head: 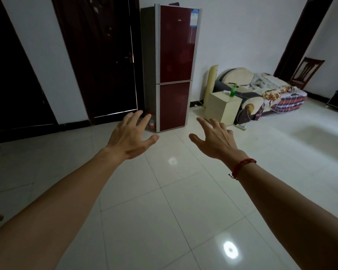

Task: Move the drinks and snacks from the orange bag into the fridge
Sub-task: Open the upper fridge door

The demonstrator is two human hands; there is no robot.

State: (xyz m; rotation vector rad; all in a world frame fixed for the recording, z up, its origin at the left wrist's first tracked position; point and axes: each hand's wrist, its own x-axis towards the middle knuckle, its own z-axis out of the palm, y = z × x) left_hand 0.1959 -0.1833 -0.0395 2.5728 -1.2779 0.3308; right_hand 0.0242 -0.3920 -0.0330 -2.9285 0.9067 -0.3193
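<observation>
Pale floor tiles (164,201) are gleaming as a person is stretching an empty, spread left hand (130,134) and right hand (215,140) toward the red fridge (176,69), both doors shut. No orange bag is showing; the loading appears not yet begun.

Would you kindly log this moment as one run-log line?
left hand open, empty | right hand open, empty | tall dark-red two-door fridge shut | orange bag not in view
</observation>
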